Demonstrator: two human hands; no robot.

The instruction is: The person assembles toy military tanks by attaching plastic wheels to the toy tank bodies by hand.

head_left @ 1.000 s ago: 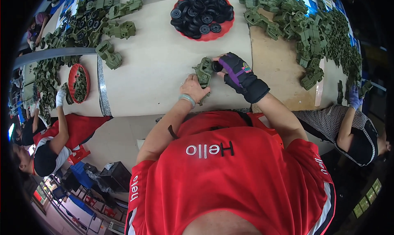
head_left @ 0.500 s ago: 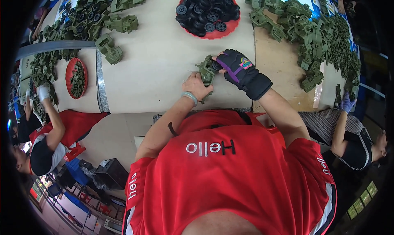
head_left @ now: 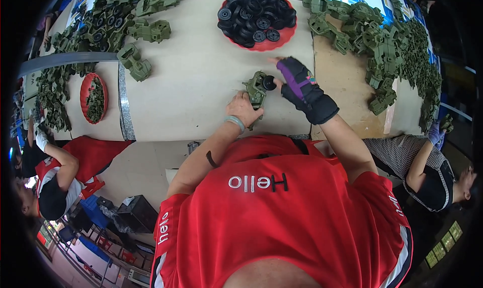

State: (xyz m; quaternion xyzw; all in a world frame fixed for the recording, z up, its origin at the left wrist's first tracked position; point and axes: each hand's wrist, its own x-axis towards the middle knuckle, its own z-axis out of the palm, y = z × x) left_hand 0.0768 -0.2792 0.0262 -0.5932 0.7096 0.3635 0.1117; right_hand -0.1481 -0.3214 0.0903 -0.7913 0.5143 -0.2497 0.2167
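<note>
Hands (head_left: 243, 106) partly hide green toy body (head_left: 255, 88); wheel (head_left: 269, 82) barely visible.

We note a toy assembly workshop: bench (head_left: 201, 81) heaped with green plastic bodies (head_left: 392, 46), tray of black wheels (head_left: 256, 21), co-workers alongside.

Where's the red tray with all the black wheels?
In the head view, the red tray sits at the far middle of the table, beyond the right hand and left of the green parts pile.

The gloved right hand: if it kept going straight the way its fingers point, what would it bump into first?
Probably the red tray of black wheels; the right hand points up-left toward it.
</note>
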